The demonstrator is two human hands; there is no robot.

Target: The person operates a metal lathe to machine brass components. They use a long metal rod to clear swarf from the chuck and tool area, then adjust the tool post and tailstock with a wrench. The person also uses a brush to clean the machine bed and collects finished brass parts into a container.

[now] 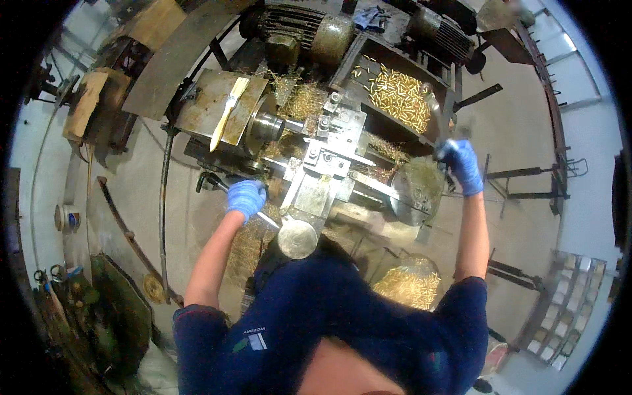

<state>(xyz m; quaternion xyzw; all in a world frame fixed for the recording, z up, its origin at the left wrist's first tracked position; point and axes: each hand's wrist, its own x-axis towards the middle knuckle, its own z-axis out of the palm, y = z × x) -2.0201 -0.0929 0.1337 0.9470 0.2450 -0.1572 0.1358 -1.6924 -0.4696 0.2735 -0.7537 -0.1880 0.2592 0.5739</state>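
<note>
My left hand (247, 199), in a blue glove, is wrapped round a metal lever (268, 220) that runs to the round end of the cross slide (297, 238). My right hand (463, 166), also blue-gloved, is closed on a dark handle (445, 153) beside a round metal part (418, 187) at the lathe's right end; its fingers are partly blurred. Between my hands lies the tool slide (322, 158) with bolted tool blocks. To its left is the chuck (268, 126), facing a tool block.
A metal bin (355, 62) at the back holds many small brass pieces (401, 99). More brass pieces (411, 286) lie below my right arm. A wooden-handled brush (227, 118) rests on the headstock cover (197, 108). Motors (299, 33) stand behind, and brass shavings (304, 102) surround the slide.
</note>
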